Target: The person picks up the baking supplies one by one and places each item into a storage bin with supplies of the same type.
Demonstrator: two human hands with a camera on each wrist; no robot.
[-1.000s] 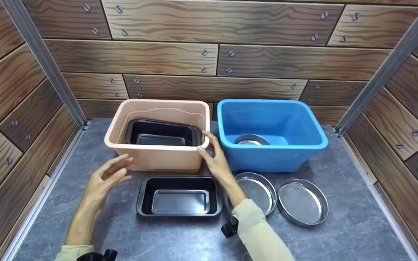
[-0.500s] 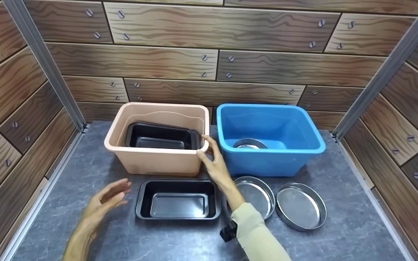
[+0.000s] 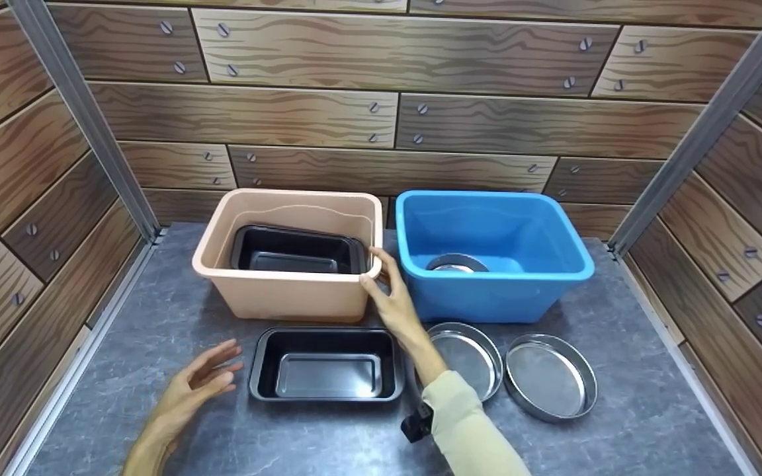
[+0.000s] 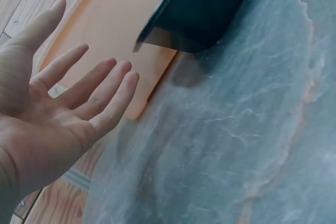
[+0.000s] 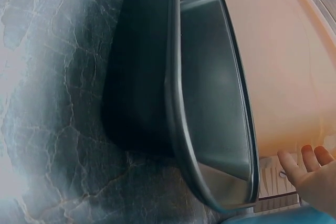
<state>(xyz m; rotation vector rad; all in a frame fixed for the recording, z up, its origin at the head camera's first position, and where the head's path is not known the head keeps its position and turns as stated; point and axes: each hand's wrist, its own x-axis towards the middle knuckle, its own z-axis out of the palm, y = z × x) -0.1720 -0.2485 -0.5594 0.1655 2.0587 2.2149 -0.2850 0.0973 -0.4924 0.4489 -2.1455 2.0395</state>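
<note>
My right hand (image 3: 386, 297) grips the front right corner of a peach plastic tub (image 3: 275, 274), thumb at the rim. Inside the tub lies a black loaf pan (image 3: 295, 250). A second black loaf pan (image 3: 327, 363) sits on the table just in front of the tub. My left hand (image 3: 202, 383) is open, fingers spread, just left of that pan and touching nothing. In the left wrist view the open left hand (image 4: 68, 103) faces the peach tub (image 4: 121, 35) and the pan's corner (image 4: 205, 3). The right wrist view shows the black pan (image 5: 210, 93) and my right hand's fingertips (image 5: 310, 169).
A blue tub (image 3: 493, 291) stands right of the peach one, with a round steel pan (image 3: 457, 263) inside. Two round steel pans (image 3: 470, 354) (image 3: 550, 377) lie on the grey table in front of it. Wood-patterned walls close in the back and sides.
My left hand has dropped from the peach tub's front down toward me, now beside the left end of the black pan on the table. The right hand has stayed on the tub corner.
</note>
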